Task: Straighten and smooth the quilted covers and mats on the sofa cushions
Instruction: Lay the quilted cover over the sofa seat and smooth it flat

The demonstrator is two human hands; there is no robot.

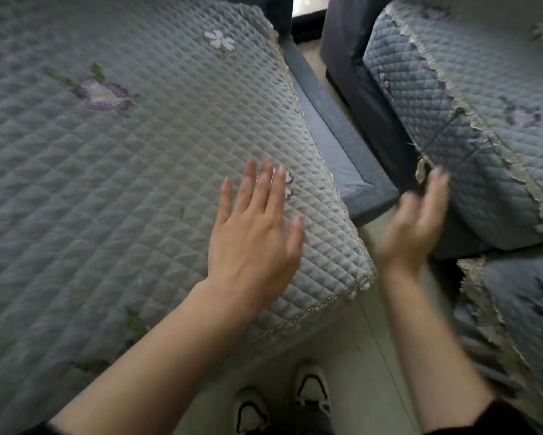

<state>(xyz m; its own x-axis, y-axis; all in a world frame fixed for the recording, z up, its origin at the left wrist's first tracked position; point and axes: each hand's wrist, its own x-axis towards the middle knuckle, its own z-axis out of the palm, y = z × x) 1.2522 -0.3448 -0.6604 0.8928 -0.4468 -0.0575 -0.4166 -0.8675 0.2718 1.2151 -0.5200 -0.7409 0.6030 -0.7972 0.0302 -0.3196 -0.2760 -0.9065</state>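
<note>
Left grip (254, 233) released, fingers straight, laid flat on large quilted cover (122, 167) near its front right corner. Right grip (411, 227) blurred, released, empty, fingertips beside second cover (471, 152), right of the large one. Judgement: right grip nearer; that cover's lace edge (496, 144) runs away from the person.

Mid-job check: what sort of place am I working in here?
Probably a home living room: a quilted floral cover lies over a dark blue sofa cushion, a second lace-trimmed cover sits to its right, and pale floor tiles show below.
</note>
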